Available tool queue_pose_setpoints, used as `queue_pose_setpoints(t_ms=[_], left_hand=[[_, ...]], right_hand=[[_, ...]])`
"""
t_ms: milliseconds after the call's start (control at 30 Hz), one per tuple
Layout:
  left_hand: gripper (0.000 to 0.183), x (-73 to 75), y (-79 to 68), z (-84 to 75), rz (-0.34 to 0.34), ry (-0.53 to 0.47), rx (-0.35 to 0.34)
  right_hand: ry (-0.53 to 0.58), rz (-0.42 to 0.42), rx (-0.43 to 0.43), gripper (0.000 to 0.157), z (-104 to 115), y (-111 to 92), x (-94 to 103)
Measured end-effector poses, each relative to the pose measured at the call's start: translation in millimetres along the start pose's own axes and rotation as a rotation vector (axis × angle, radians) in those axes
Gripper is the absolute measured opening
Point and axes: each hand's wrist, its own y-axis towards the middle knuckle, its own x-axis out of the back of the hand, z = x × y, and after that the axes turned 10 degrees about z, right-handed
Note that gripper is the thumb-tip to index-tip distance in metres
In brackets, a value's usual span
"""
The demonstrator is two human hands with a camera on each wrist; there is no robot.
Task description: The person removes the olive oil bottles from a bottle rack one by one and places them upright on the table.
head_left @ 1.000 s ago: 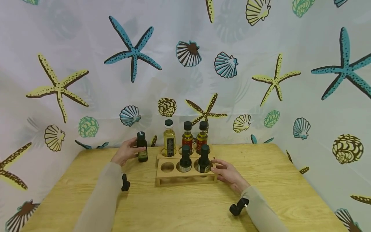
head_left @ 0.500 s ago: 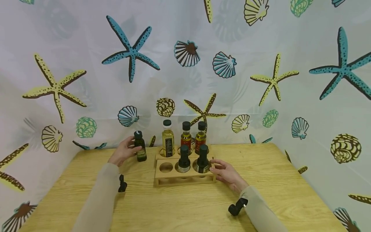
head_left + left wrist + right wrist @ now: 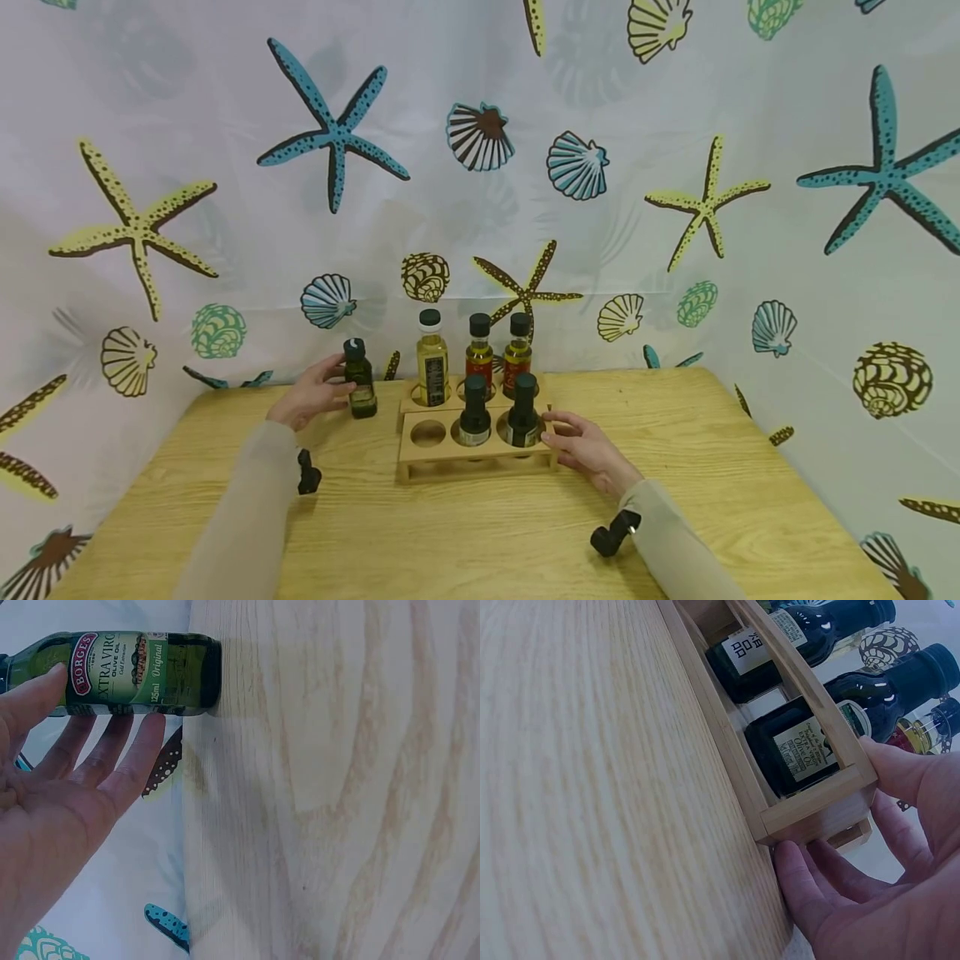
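A small dark green olive oil bottle (image 3: 142, 673) stands upright on the table, left of a wooden bottle rack (image 3: 480, 452). My left hand (image 3: 309, 393) is beside it, fingers spread and fairly straight; in the left wrist view the thumb overlaps the label and the fingertips lie at the bottle's side, so contact is hard to tell. My right hand (image 3: 588, 454) holds the right end of the rack, thumb at the upper edge and fingers bent against the end piece. The front row holds two dark bottles, one dark bottle (image 3: 475, 412) beside another dark bottle (image 3: 523, 412); its left hole (image 3: 428, 434) is vacant.
In the back row stand a tall pale oil bottle (image 3: 432, 367) and two red-labelled bottles, a middle bottle (image 3: 479, 358) and a right bottle (image 3: 517, 358). A curtain (image 3: 480, 208) printed with starfish and shells hangs behind the wooden table (image 3: 465, 533).
My left hand's fingers have loosened and drawn back leftward from the green bottle, which stays standing. The right hand keeps its place on the rack. The head view has shifted slightly.
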Motion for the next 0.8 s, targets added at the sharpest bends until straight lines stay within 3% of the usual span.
queue_pose_setpoints(t_ms=[267,533,800], left_hand=[[0.079,-1.0,-4.2,-5.6,-0.046,0.001,0.023],[0.063,-1.1,-15.7,-10.3,-0.195,0.013,-0.04],[0.049,-12.2,-30.5,-20.5,-0.348,0.009,-0.089]], right_hand=[[-0.001,0.004,0.002,0.046,-3,2,-0.5],[-0.005,-0.011,-0.001,0.045,-3,0,-0.4],[-0.017,-0.002,-0.014,0.046,-3,2,0.6]])
